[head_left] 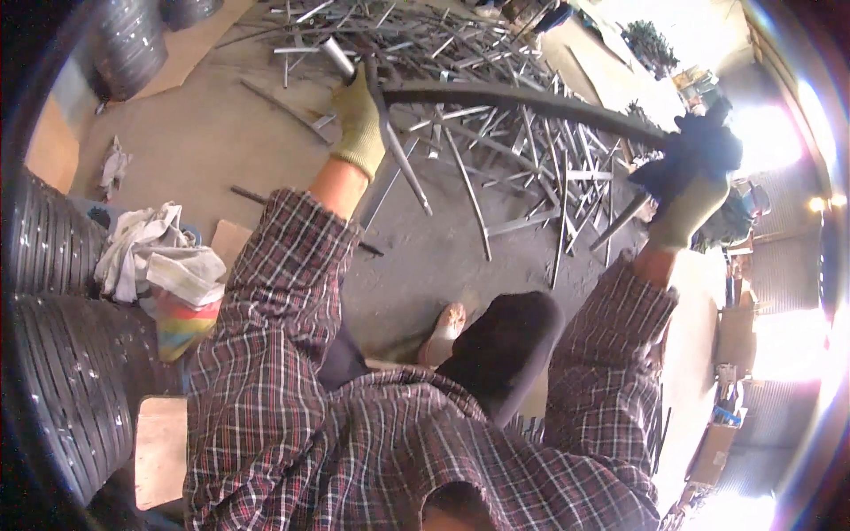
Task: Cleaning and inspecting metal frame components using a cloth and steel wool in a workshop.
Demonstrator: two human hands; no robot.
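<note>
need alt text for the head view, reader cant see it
A person's gloved left hand holds one end of a long dark bar, whose other end meets a dark bundle at the gloved right hand. Beyond, metal pieces lie heaped on the floor.

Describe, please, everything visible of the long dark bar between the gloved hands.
The long dark bar looks like dull metal, slender and bowed, perhaps through the lens. It slopes down rightward, in front of scattered metal pieces. The left hand grips its left end; its right end disappears into dark material at the right hand.
</note>
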